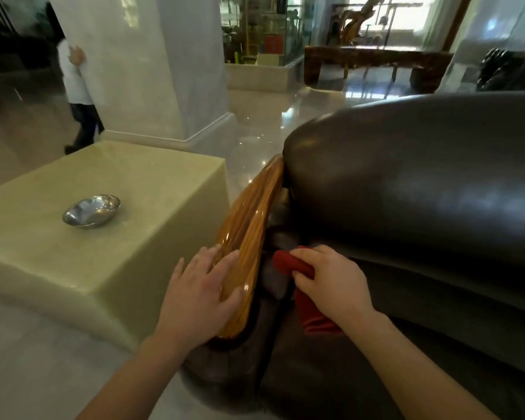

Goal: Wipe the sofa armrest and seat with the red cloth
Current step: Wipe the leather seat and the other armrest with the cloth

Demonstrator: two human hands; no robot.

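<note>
Head view, looking down over a dark leather sofa (422, 183) in a glossy marble-floored lobby. The sofa armrest (249, 234) is a polished, ribbed wooden piece, amber-toned, running diagonally from lower left up toward the rolled leather back. Left hand (200, 292) lies flat on the near end of this wood, palm down, fingers spread wide, gripping nothing; fingertips reach up along the grain. Right hand (331, 283) is closed around the red cloth (297, 268), bunched in the fist. One fold of cloth sticks out past the thumb toward the armrest; the rest hangs below the palm against the dark leather. The cloth sits in the gap just inside the armrest, at the seam where the wooden piece meets the sofa seat (437, 328), touching the leather there; whether it touches the wood cannot be told. The two hands are near each other, with the armrest edge between them. To the left of the sofa stands a pale green stone block table (152, 268), just beside the armrest, with a shallow metal bowl (91, 211) on top. Behind it rises a white pillar (152, 65); a person in a white top (73, 77) is partly hidden at its left edge. Background blurred.
</note>
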